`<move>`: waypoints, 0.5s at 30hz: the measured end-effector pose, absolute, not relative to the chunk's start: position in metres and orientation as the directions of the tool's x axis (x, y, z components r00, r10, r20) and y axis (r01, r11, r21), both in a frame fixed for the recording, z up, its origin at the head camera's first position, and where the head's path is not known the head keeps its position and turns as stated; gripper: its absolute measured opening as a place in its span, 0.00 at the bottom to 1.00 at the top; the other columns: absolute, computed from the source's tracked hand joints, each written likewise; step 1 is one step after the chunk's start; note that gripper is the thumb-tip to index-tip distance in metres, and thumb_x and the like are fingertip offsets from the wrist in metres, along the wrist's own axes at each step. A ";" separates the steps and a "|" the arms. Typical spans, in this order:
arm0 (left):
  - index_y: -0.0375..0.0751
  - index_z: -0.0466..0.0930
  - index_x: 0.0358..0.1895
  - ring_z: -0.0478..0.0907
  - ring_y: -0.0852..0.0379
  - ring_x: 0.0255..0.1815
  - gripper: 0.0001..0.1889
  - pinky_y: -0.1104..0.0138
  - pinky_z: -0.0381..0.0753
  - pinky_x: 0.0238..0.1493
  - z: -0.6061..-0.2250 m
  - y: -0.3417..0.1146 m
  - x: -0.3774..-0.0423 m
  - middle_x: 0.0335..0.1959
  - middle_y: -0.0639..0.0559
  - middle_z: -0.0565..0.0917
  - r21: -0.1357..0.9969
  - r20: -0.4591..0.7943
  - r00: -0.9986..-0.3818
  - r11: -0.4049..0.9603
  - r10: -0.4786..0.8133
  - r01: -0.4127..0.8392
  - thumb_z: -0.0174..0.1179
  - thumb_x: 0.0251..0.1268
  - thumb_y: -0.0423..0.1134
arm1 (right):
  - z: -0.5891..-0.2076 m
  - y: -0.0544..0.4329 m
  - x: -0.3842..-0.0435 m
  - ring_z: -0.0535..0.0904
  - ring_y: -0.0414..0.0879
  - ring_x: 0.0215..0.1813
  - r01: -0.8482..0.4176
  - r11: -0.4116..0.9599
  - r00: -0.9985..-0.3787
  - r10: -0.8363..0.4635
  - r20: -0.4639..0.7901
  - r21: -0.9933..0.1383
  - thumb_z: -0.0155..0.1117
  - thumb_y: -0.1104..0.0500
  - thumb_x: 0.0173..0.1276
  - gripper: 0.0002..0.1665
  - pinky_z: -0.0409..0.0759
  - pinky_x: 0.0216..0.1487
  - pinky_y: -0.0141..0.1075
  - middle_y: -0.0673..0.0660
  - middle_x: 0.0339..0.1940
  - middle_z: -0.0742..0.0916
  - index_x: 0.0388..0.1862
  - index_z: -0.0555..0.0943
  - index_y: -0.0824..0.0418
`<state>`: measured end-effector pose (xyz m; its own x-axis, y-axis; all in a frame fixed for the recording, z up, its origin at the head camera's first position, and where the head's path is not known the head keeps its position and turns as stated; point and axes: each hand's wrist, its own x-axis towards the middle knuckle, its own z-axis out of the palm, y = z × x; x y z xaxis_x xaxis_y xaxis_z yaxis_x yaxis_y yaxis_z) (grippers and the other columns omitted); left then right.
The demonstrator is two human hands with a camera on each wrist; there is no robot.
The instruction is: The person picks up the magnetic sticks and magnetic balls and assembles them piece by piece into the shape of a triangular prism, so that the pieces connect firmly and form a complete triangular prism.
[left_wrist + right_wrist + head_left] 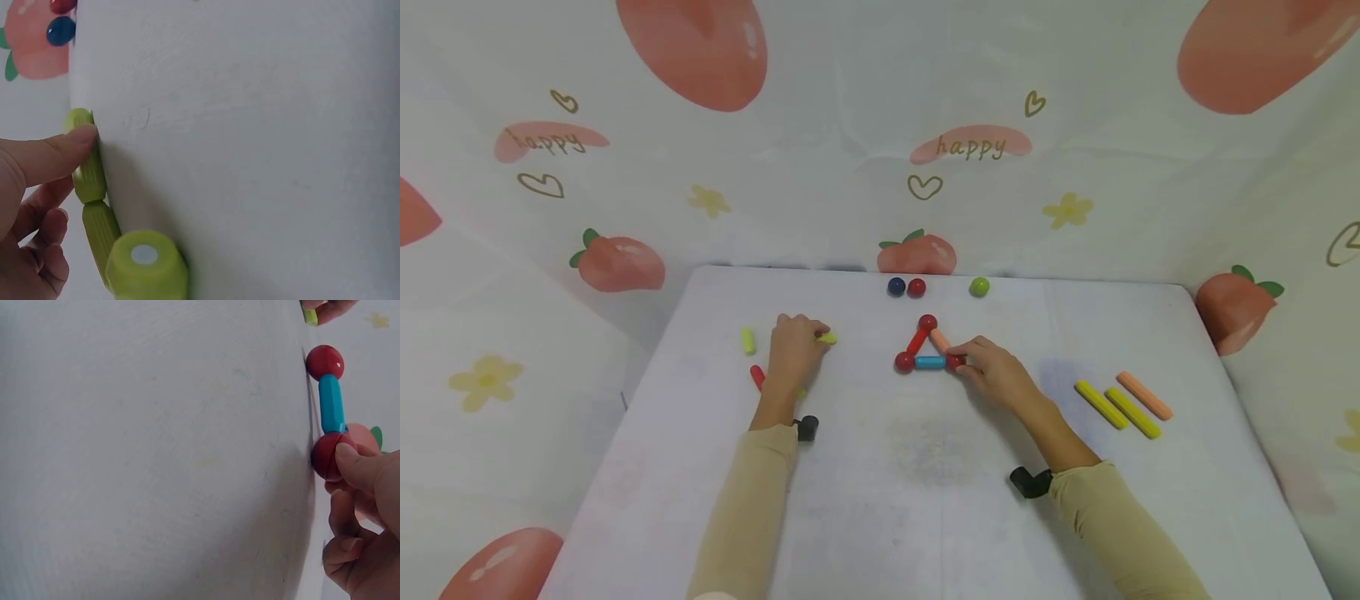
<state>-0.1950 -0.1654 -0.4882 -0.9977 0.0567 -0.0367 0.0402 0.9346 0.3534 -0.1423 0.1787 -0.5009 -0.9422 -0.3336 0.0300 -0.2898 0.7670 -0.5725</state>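
My left hand pinches a yellow-green rod between thumb and fingers at the left of the table. A second yellow-green rod meets its lower end, and another yellow-green piece looms closer to that camera. At mid-table lies a triangle with red balls at its corners: a blue rod forms the near side, a red rod the left, a peach rod the right. My right hand holds the right corner's red ball by thumb and fingers, partly covering it.
A dark blue ball, a red ball and a green ball sit along the back edge. Two yellow rods and a peach rod lie at right. Left of my left hand are a yellow-green rod and a red rod.
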 end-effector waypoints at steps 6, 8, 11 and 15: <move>0.45 0.89 0.53 0.74 0.43 0.49 0.14 0.52 0.74 0.51 -0.485 -0.157 -0.194 0.47 0.43 0.87 0.304 0.003 -0.993 0.946 0.114 0.110 0.70 0.65 0.39 | -0.500 0.178 -0.141 0.83 0.50 0.54 -0.274 0.771 -0.944 -0.331 0.005 -0.575 0.69 0.61 0.70 0.22 0.83 0.61 0.49 0.55 0.51 0.86 0.62 0.83 0.52; 0.47 0.88 0.54 0.74 0.44 0.50 0.14 0.53 0.75 0.54 -0.481 -0.152 -0.192 0.48 0.45 0.87 0.352 0.017 -0.993 0.929 0.113 0.112 0.68 0.67 0.40 | -0.501 0.178 -0.141 0.82 0.49 0.53 -0.268 0.768 -0.945 -0.328 0.002 -0.582 0.69 0.62 0.70 0.22 0.83 0.61 0.48 0.54 0.51 0.86 0.63 0.83 0.52; 0.49 0.85 0.58 0.73 0.47 0.54 0.15 0.54 0.76 0.59 -0.473 -0.141 -0.188 0.52 0.48 0.86 0.466 0.029 -0.995 0.879 0.100 0.102 0.66 0.70 0.44 | -0.502 0.179 -0.141 0.83 0.50 0.53 -0.276 0.761 -0.944 -0.329 0.018 -0.587 0.69 0.62 0.70 0.22 0.84 0.60 0.49 0.55 0.51 0.87 0.62 0.83 0.53; 0.50 0.82 0.59 0.73 0.50 0.55 0.17 0.55 0.79 0.60 -0.463 -0.125 -0.179 0.54 0.52 0.84 0.629 0.013 -0.995 0.773 0.097 0.084 0.65 0.71 0.46 | -0.503 0.180 -0.141 0.83 0.50 0.54 -0.274 0.758 -0.945 -0.327 0.019 -0.592 0.69 0.62 0.70 0.23 0.83 0.60 0.49 0.56 0.52 0.87 0.63 0.82 0.53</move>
<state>-0.1793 -0.1248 -0.4635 -0.9952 0.0974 0.0128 0.0838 0.7732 0.6286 -0.1410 0.1797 -0.5025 -0.9450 -0.3265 0.0193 -0.2740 0.7579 -0.5921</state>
